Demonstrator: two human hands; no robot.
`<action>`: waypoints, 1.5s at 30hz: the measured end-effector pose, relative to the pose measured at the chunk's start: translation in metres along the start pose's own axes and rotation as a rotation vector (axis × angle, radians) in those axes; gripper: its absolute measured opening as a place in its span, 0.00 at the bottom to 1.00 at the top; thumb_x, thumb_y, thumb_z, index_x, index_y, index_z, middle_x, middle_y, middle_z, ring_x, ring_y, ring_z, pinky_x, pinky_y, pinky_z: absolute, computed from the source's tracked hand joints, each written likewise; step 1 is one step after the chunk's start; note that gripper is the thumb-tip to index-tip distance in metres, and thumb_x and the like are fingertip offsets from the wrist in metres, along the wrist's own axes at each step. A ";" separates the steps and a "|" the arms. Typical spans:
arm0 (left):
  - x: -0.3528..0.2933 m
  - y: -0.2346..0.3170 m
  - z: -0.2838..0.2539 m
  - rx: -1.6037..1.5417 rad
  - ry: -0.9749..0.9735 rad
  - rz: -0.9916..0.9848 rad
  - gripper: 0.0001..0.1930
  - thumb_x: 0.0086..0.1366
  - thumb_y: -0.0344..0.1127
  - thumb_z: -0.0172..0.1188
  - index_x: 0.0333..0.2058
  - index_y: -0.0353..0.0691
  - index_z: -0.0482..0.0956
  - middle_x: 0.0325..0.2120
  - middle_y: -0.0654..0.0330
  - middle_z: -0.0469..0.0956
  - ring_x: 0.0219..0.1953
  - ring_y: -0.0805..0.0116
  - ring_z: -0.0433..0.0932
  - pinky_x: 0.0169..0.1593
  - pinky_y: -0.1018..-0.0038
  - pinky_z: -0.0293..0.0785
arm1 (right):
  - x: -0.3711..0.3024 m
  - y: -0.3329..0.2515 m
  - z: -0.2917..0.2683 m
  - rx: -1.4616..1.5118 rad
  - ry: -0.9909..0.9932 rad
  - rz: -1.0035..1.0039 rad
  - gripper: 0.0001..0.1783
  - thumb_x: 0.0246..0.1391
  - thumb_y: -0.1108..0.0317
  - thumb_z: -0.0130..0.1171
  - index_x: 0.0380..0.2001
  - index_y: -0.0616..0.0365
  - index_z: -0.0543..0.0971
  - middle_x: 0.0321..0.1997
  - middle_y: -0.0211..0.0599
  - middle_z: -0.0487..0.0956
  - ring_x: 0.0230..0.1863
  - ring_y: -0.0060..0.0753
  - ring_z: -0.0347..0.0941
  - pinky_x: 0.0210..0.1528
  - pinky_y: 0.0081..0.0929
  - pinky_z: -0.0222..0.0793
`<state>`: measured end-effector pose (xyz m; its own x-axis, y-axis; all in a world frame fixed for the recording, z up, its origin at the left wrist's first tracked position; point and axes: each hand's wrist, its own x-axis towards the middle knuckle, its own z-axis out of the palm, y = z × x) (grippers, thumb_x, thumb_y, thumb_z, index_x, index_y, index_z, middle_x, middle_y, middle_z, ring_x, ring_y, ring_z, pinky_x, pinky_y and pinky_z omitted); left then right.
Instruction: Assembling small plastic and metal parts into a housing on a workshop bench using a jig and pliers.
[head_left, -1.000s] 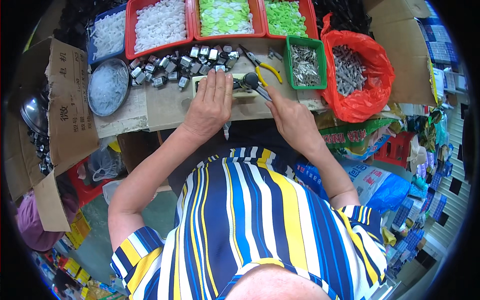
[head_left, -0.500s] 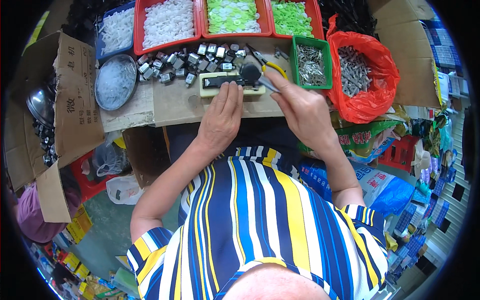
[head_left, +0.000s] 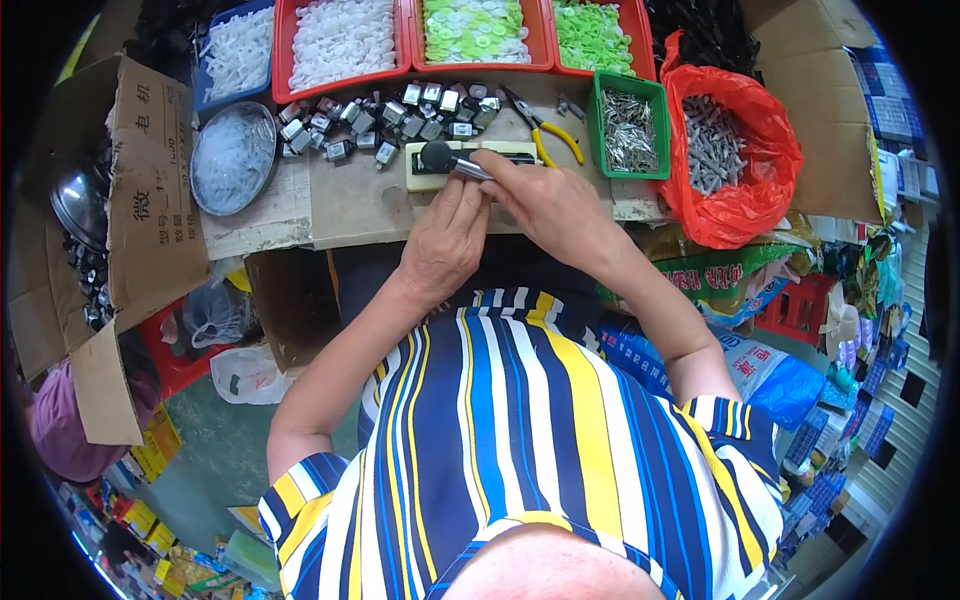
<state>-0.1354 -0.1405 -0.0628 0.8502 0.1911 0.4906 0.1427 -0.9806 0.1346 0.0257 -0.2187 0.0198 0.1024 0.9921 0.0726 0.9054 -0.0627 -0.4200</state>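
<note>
1. On the tabletop [head_left: 355,205], near its front edge: a cream block [head_left: 425,181] with a dark, elongated part along its top, partly hidden behind tool and fingers.
2. Over the block's left half: the round black head of a small hammer [head_left: 437,155]; cannot tell whether touching or just above.
3. Around the hammer's metallic handle: right hand [head_left: 555,205], clamped, knuckles up, reaching in from the right.
4. At the block's front side: left hand [head_left: 448,240], fingers together, tips just below the handle; cannot tell whether gripping anything.
5. Just behind the block: a loose heap of small silver-and-black motors [head_left: 431,130]; to their right, open pliers [head_left: 537,125] with yellow handles.
6. Farther right: a green tray [head_left: 632,174] of metal pins, then a red plastic bag [head_left: 730,220] holding grey pieces.
7. Left of the heap: a round dish [head_left: 228,209] with whitish contents.
8. Along the back: blue tray [head_left: 235,97] and red trays [head_left: 345,87] of white and green pieces.
</note>
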 end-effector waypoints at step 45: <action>0.046 -0.018 -0.019 -0.158 -0.026 -0.159 0.19 0.61 0.30 0.63 0.51 0.31 0.77 0.49 0.49 0.76 0.54 0.51 0.74 0.56 0.60 0.69 | -0.095 0.151 -0.068 -0.342 0.613 0.517 0.13 0.65 0.61 0.56 0.44 0.58 0.81 0.26 0.53 0.80 0.28 0.56 0.79 0.29 0.48 0.70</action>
<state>-0.1090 -0.1133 -0.0262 0.8365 0.3395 0.4301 0.1966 -0.9186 0.3428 0.1809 -0.3294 0.0107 0.6493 0.6030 0.4634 0.7482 -0.6157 -0.2472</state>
